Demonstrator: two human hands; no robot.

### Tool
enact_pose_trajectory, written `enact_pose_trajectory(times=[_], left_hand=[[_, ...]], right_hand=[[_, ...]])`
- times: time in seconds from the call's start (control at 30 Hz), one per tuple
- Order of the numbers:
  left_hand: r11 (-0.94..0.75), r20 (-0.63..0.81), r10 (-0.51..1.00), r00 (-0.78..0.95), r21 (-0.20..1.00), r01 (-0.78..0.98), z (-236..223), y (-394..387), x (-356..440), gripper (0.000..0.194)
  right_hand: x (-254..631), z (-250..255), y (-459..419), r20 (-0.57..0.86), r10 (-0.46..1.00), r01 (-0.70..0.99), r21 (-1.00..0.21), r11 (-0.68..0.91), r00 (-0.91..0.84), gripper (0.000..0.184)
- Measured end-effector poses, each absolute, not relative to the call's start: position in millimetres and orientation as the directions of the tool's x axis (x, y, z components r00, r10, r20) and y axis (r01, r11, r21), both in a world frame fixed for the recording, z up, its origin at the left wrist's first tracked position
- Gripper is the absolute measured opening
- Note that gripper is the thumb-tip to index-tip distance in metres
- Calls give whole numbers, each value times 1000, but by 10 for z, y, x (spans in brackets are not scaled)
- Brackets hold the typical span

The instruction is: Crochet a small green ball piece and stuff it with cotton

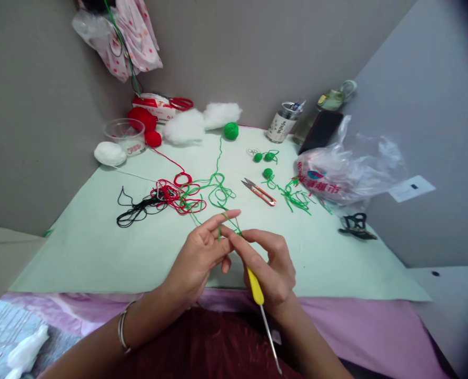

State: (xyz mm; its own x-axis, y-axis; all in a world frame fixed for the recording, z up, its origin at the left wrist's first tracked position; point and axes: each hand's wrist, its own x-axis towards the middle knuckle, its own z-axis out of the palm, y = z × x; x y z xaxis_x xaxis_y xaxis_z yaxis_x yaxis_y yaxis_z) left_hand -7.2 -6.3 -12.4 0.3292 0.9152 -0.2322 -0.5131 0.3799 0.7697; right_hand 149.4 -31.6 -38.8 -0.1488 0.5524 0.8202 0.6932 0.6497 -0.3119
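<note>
Grey walls meet in a corner behind our work surface, a pale green sheet (99, 242) spread over a pink-purple cloth (360, 316) that shows along the near edge. Near the middle of the sheet our left hand (198, 258) pinches a strand of green yarn (213, 189) between thumb and fingers, with the forefinger stretched out straight toward the right. Our right hand (271, 268) touches it fingertip to fingertip, fingers curled around a crochet hook (257, 289) with a yellow grip, its metal shaft pointing back toward us; we cannot see the hook's tip. From the hands the green yarn runs away in loose loops to a small green ball (231, 130) at the far edge. Left of those loops lie tangled red yarn (178, 195) and black yarn (133, 210). Just right of the loops sit orange-handled snips (259, 192), then small green crocheted balls (268, 172) and yarn scraps. Far left we see a white yarn ball (109, 153), a clear bowl (125, 134), red yarn balls (142, 118) and white stuffing (202, 121). At the right a crumpled plastic bag (348, 168) rests near a dark phone (320, 131) and a tin of tools (283, 123)
</note>
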Motion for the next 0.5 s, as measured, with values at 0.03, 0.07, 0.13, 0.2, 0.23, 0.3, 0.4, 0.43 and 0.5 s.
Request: enact_pose_trajectory(times=[0.03,0.07,0.13,0.2,0.23,0.3,0.4,0.43,0.5], left_hand=[[454,-270,881,388,716,-531,-110,-48,-86,45],[507,-298,853,429,670,-542,-95,-33,-101,41],[524,-307,845,438,636,-566,-64,-10,-119,35],[478,-276,871,405,663,-576,-42,-10,-113,35],[455,-256,881,397,687,-567,-37,-19,-100,36],[407,-222,899,376,740,-536,-43,-43,-68,41],[338,-194,929,315,794,-506,-77,-65,-38,45],[332,-194,932,306,796,-507,-89,-64,-37,45],[374,-215,915,341,769,-518,-105,-47,-45,43]], right_hand=[[1492,-378,-316,818,563,671,-356,650,-112,34],[1490,-354,-316,803,594,621,-440,648,-50,32],[1480,-278,-311,726,679,448,-646,618,110,26],[1462,-199,-297,621,757,257,-780,571,203,23],[1451,-171,-288,589,780,200,-807,555,210,23],[1431,-153,-272,575,800,182,-816,548,172,21],[1416,-213,-276,648,757,320,-738,594,88,25],[1418,-246,-286,682,728,386,-690,612,64,29],[1433,-303,-309,751,660,519,-567,640,5,35]])
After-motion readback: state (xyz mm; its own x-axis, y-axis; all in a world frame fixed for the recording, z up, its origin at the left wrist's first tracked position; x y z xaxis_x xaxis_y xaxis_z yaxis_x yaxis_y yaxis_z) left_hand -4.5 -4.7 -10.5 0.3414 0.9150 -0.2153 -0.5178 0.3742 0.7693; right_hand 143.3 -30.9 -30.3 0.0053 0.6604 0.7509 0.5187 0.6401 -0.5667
